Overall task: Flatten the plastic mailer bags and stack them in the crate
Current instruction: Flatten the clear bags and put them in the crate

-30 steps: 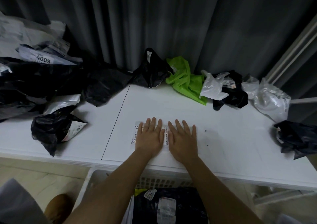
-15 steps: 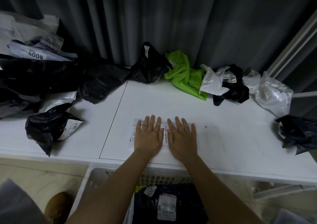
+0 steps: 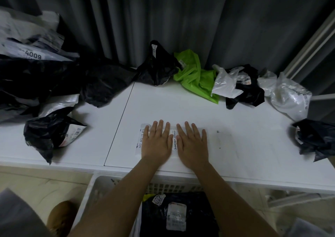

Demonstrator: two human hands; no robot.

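Below the wrists, a crate [image 3: 87,193] holds flattened bags [image 3: 181,213]. The left hand [image 3: 158,142] and right hand [image 3: 192,144] press flat, fingers spread, side by side on a white mailer [image 3: 143,140] on the table [image 3: 181,106]. Thin, light and likely slippery, it is best lifted by an edge; beyond the fingertips, crumpled bags [image 3: 195,77] wait.
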